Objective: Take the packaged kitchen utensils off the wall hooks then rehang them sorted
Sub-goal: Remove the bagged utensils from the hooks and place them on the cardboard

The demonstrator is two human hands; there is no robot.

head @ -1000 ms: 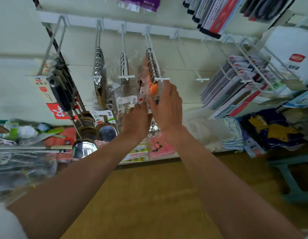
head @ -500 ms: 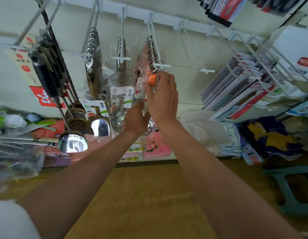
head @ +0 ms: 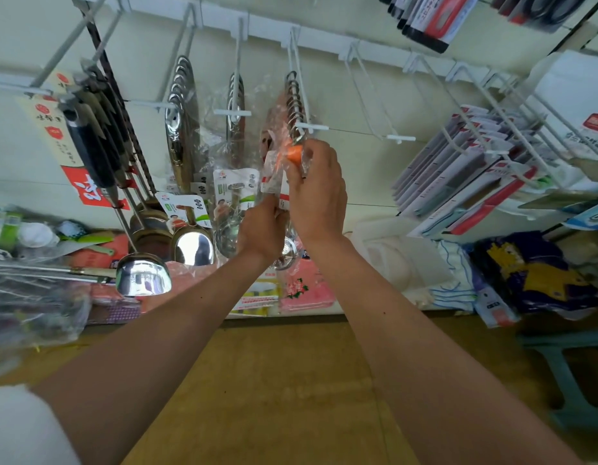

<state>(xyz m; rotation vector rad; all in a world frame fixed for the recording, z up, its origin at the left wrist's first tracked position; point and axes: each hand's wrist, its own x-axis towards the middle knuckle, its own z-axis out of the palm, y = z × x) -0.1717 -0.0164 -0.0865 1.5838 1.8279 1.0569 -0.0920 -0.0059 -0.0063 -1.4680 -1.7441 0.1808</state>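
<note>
A white rail (head: 324, 45) runs along the wall in front of you, carrying a row of wire hooks. Ladles (head: 181, 135) hang to your left. The orange-handled packaged utensil (head: 292, 154) is at the tip of the middle hook (head: 299, 78); whether it hangs on it is unclear. Your right hand (head: 319, 193) grips its orange handle through the wrap, and your left hand (head: 262, 229) clasps the package lower down.

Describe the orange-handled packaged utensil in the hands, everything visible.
The orange-handled utensil is wrapped in crinkled clear plastic with a white-and-red label card. It stands roughly upright, orange end up, just below the tip of a white wire hook. The right hand grips the orange end; the left hand holds the wrap lower down. Whether it is off the hook cannot be told.
</note>
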